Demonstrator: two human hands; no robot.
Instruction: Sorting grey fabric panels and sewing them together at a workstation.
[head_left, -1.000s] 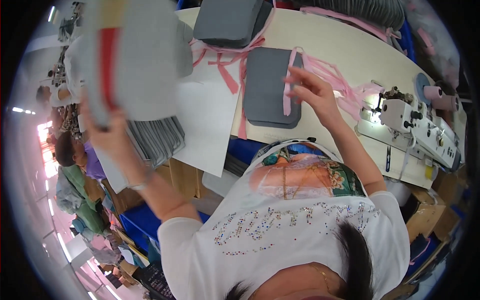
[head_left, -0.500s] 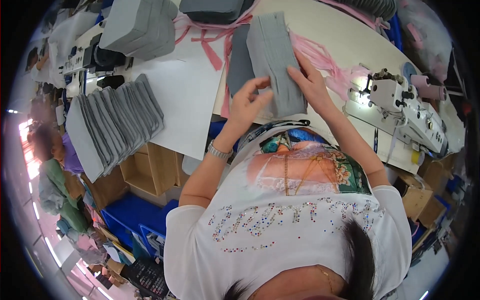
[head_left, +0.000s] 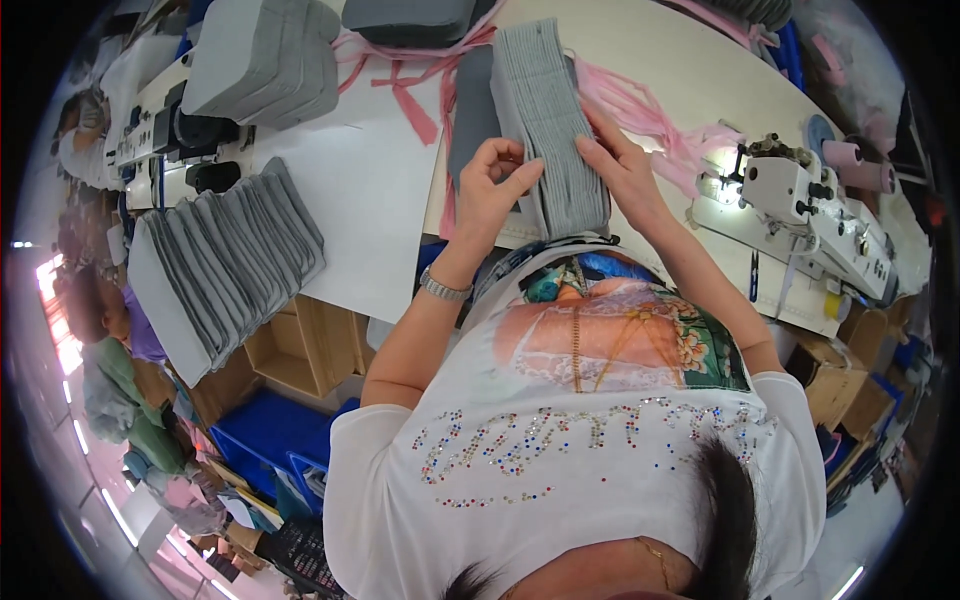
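Note:
In front of my body a thick stack of grey fabric pieces (head_left: 556, 110) stands on edge, its many layered edges facing up. My left hand (head_left: 493, 188) is at its left side, fingers curled and thumb against the near left edge. Along the right side lies my right hand (head_left: 622, 172), thumb on top of the layers and fingers behind, partly hidden by the stack. A darker grey piece (head_left: 472, 105) lies flat just left of the stack. Pink fabric strips (head_left: 635, 105) spread over the table to its right.
On the left, a fanned row of grey pieces (head_left: 225, 255) sits at the white table's (head_left: 385, 200) edge. Behind it rise grey stacks (head_left: 265, 60). A lit sewing machine (head_left: 790, 190) with pink thread cones (head_left: 865, 178) stands right. A person (head_left: 90, 300) is far left.
The stack has tilted so more of its layered edges show. My left hand has closed in against its left side, while my right hand stays on the right side.

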